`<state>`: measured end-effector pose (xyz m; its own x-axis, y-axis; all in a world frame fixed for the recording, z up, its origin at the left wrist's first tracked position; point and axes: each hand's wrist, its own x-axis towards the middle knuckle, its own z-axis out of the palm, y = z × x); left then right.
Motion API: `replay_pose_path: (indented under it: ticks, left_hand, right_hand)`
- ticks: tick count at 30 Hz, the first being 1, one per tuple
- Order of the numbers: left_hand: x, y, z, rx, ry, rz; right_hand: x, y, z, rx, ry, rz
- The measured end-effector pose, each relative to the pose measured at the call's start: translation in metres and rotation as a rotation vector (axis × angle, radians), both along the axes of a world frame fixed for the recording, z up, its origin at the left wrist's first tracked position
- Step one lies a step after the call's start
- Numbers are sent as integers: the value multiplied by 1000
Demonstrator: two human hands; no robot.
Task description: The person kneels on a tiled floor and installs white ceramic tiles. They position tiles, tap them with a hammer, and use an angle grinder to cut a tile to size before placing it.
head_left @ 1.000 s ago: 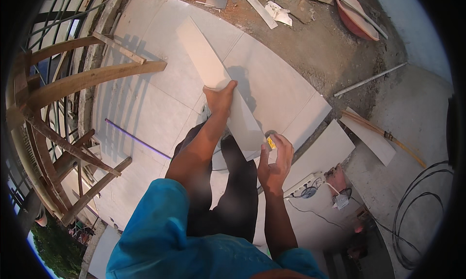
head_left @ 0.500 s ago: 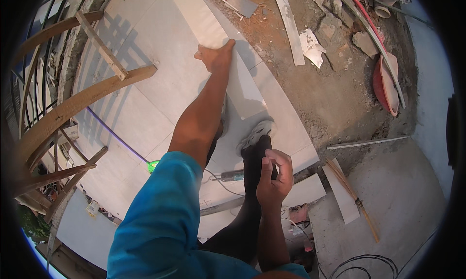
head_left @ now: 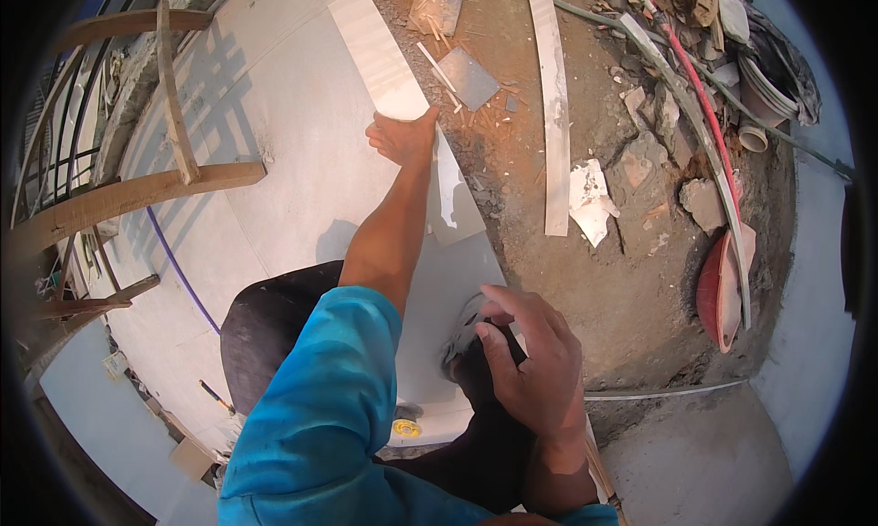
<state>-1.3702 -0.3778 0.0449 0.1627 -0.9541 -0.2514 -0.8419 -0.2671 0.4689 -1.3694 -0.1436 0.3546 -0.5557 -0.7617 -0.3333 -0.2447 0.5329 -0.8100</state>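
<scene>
While the left hand (head_left: 402, 140) clasps a long pale strip (head_left: 377, 55) from above, thumb at one long edge and fingers at the other, the right hand (head_left: 541, 370) hangs well apart from it, loosely curled, a narrow gap between thumb and index finger. The strip extends lengthwise along the border of the pale tiled floor (head_left: 293, 160) and the bare earth (head_left: 521, 252); whether it rests flat on the tiles I cannot tell from where I stand. Next outward: a blue sleeve (head_left: 320, 398), black trousers (head_left: 274, 311), and a grey shoe (head_left: 460, 340) near the right fingertips. A small yellow disc (head_left: 406, 429) shows between the left sleeve and the right leg. To the left, a purple rod (head_left: 183, 274) lies on the tiles near a wooden frame (head_left: 137, 201), with barred shadows beside it. To the right, the earth bears a grey square plate (head_left: 468, 80), a second pale strip (head_left: 551, 123), a broken white piece (head_left: 592, 198) just beside that strip, and, farthest out, a red basin (head_left: 712, 293).
</scene>
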Motion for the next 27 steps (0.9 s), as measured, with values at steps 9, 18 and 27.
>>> replay_pose_path:
  ticks: [9, 18, 27]
  left_hand:
    - [-4, 6, -29, -72, 64, 33]
    - [-9, 7, -58, -157, -7, 34]
    - [-21, 12, -63, -120, -37, -16]
  right_hand:
    - [-22, 19, -12, -79, 259, 125]
    - [11, 105, 16, -148, 472, -309]
    - [-2, 149, 9, -585, 319, -498]
